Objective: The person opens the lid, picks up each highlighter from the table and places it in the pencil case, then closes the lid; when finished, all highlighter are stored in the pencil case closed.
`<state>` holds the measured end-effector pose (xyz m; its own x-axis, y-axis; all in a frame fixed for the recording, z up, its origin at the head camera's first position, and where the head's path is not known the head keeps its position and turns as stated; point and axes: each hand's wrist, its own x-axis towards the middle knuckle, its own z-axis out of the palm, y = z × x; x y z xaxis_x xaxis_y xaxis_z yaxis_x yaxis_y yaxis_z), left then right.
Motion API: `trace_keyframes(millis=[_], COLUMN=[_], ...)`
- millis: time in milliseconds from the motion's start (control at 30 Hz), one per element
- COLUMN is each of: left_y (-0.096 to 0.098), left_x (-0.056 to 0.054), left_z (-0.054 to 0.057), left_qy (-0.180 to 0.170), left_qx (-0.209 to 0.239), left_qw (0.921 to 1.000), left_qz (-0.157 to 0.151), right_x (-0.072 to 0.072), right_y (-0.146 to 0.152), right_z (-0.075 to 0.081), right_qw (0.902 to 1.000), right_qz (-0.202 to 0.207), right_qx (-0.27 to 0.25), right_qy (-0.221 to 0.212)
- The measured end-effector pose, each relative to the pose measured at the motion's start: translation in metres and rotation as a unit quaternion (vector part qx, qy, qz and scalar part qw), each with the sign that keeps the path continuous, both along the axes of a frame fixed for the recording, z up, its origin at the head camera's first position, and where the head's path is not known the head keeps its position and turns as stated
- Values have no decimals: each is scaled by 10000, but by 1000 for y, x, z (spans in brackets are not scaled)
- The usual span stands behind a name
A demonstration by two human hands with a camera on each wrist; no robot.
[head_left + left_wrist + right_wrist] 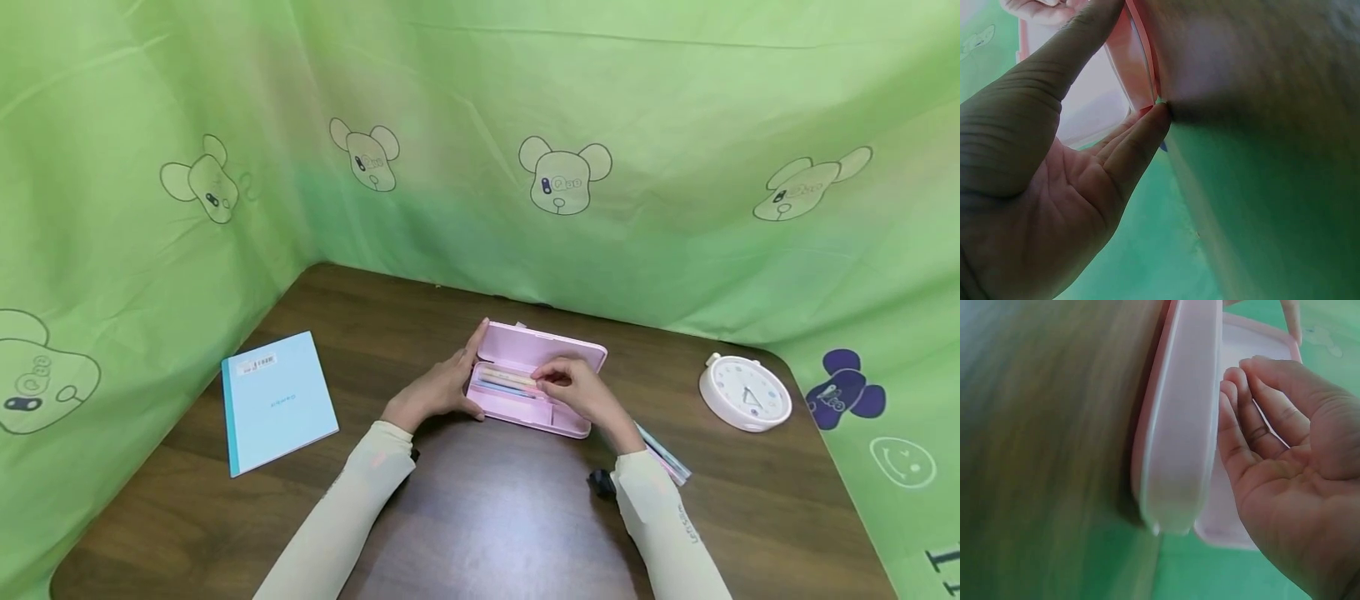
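Note:
A pink pencil case (517, 410) lies on the table with its lid (513, 343) raised at the back. Several pastel pens (504, 380) lie lengthwise in its left compartment. My left hand (438, 387) holds the case by its left end, thumb at the near side and fingers along the lid's edge. In the left wrist view, the hand (1079, 187) spans that end. Over the tray, my right hand (581, 390) pinches the right end of a pen with thumb and fingertips. The right wrist view shows its fingers (1263, 428) bent together, the pen hidden there.
More pens (663, 454) lie on the table beside and partly under my right forearm. A light blue notebook (281, 404) is at the left. Near the right edge stands a white alarm clock (746, 393). Green printed cloth (465, 208) hangs behind the table.

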<state>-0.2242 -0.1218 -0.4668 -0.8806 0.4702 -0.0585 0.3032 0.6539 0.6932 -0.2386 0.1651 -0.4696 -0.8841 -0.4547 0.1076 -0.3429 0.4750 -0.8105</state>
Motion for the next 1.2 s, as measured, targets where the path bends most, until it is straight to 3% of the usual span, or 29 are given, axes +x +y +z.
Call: trace_keyframes(millis=[67, 267, 367, 467, 633, 667, 733, 767, 833, 867, 900, 967, 1000, 1067, 1100, 1200], left_y=[-1, -8, -10, -9, -6, -7, -7, -9, -8, -10, -9, -8, -6, -5, -2, 0], left_x=[-2, -25, -31, -28, -15, -15, -12, -15, -11, -15, -13, -12, -8, -8, -3, -2], left_z=[-3, -42, -53, -50, -24, -26, -19, -25, -18, -26, -19, -18, -10, -9, 0, 1], left_qy=[55, 327, 284, 214, 113, 197, 159, 261, 172, 266, 183, 175, 85, 65, -24, -47], left_qx=[72, 247, 240, 219, 258, 240, 264, 238, 263, 275, 293, 243, 231, 153, 104, 56], left_qw=[9999, 9990, 9993, 9995, 9995, 9993, 9992, 9990, 9992, 9988, 9991, 9993, 9996, 9998, 9999, 9999], left_qz=[-58, -159, -103, -83, -171, -209, -243, -274, -248, -294, -253, -208, -165, -148, -83, -91], right_x=[3, 13, 17, 22, 31, 33, 38, 40, 44, 46, 48, 52, 55, 59, 62, 69], right_y=[7, 36, 51, 65, 86, 90, 98, 102, 110, 114, 118, 126, 130, 140, 145, 159], right_z=[0, -1, -2, -1, 1, 2, 1, 1, 0, 0, 0, 0, 0, -2, -3, -6], right_qw=[9999, 9991, 9986, 9979, 9964, 9960, 9953, 9949, 9940, 9936, 9933, 9924, 9920, 9915, 9914, 9914], right_qz=[-93, -381, -510, -640, -828, -868, -951, -991, -1070, -1103, -1131, -1182, -1206, -1231, -1234, -1236], right_qx=[-7, -17, 2, 10, 179, 206, 172, 164, 177, 196, 242, 343, 384, 415, 426, 409], right_qy=[68, 171, 153, -20, -76, -58, -91, -109, -109, -102, -77, -33, -15, -30, -53, -164])
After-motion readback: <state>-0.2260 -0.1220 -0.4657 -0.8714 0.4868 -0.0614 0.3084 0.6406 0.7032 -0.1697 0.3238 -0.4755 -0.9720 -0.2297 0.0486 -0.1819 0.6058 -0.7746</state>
